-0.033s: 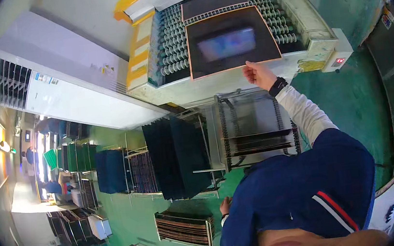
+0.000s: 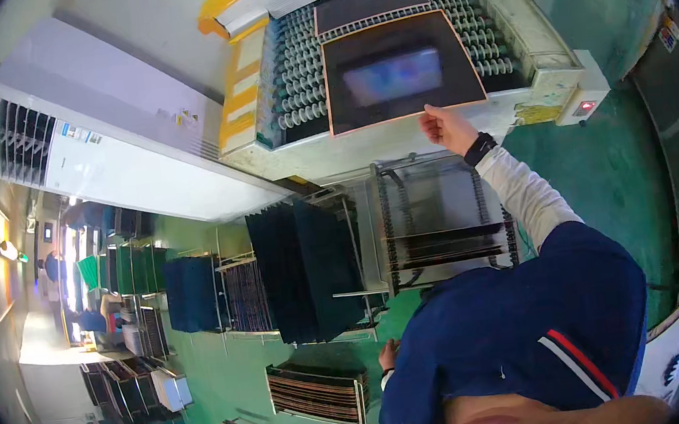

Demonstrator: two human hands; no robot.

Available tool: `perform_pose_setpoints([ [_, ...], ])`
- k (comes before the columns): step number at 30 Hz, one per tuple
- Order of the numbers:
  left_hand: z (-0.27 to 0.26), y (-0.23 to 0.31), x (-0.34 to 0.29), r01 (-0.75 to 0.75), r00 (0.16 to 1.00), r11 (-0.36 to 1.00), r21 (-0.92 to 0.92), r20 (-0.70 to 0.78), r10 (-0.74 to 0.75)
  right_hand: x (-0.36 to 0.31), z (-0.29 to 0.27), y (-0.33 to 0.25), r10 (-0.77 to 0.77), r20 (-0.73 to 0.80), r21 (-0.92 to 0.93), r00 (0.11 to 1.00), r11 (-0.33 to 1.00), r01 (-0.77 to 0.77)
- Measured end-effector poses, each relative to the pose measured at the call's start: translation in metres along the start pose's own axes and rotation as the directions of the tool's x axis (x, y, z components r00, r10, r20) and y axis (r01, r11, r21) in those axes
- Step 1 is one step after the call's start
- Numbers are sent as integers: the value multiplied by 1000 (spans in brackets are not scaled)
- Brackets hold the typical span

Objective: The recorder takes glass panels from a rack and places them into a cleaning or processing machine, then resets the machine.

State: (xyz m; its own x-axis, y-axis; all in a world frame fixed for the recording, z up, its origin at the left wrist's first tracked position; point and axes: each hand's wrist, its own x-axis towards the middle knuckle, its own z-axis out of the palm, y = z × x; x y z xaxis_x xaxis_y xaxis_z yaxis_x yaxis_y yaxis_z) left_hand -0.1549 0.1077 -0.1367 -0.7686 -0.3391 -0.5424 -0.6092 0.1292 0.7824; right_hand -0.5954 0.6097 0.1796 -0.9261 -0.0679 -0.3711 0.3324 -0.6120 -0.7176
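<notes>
Dark, copper-rimmed panel lying on the disc rollers of a pale machine, its near edge reaching over the front; a second dark panel lies just behind. Right hand: fingertips at the near edge; whether they pinch it cannot be told. Left hand: beside the body, partly hidden, grip indiscernible.

The head camera, left unit of a side-by-side pair, looks down from the person's head. Its wide fisheye view places the torso close, at the lower edge; the right hand farther out; and the roller conveyor beyond, at the top. Straight edges bend toward the rim.
</notes>
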Motion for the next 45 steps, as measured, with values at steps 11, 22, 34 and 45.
perform_pose_setpoints([
  [11, 3, 68, -29, -31, 997, 935, 352, 78, 3, 4, -6, -3, -22, 28, 64, 999, 998, 20],
  [22, 12, 31, -22, -294, 955, 838, 461, 107, 276, -50, -1, 75, 211, 60, -637, 976, 760, -126],
  [34, 15, 47, -25, 99, 992, 974, -205, 91, -82, -103, -36, 163, 275, 223, -959, 935, 236, 159],
  [45, 15, 53, -45, 285, 958, 881, -377, 80, -275, -108, -46, 175, -44, 327, -937, 944, -143, 318],
])
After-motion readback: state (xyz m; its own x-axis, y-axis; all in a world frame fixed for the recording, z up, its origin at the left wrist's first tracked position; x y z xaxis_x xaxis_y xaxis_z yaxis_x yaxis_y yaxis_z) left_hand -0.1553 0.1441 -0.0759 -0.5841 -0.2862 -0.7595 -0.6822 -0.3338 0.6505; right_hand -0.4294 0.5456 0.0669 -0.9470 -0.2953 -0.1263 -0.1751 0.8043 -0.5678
